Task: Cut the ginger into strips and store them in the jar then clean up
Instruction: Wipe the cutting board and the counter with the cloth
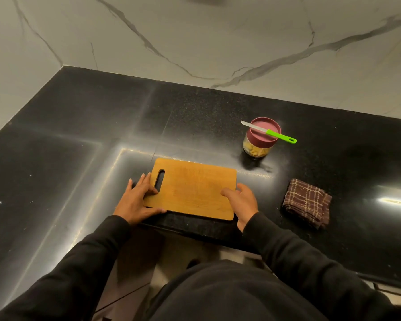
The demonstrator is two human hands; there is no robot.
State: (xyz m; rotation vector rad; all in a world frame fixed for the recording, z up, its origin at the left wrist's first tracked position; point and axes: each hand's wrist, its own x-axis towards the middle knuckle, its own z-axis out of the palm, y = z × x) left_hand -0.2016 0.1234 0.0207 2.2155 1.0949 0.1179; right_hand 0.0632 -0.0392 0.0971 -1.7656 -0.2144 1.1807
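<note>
The left hand (137,198) lies at the left end of the wooden cutting board (195,188), fingers fairly straight along the edge beside the handle slot, one fingertip at the slot's lower end and the thumb stretched along the board's near edge. It rests on the board with no fist closed round it. The right hand (242,202) sits at the board's right near corner, thumb laid on the top surface and the other fingers loosely curved past the right edge; whether they curl under the board cannot be told. The board's top is bare and lies at the frame's centre, close to the near edge of the black stone countertop (79,135).

Up and right of the board stands a glass jar (259,142) with a maroon lid screwed on, pale yellow ginger pieces (257,151) visible through its lower wall. A green-handled knife (271,133) lies across the lid, blade pointing left. To the right of the board, apart from it, lies a folded brown checked cloth (307,201). Black sleeves (299,246) cover both arms. A veined marble wall (195,38) fills the upper frame.
</note>
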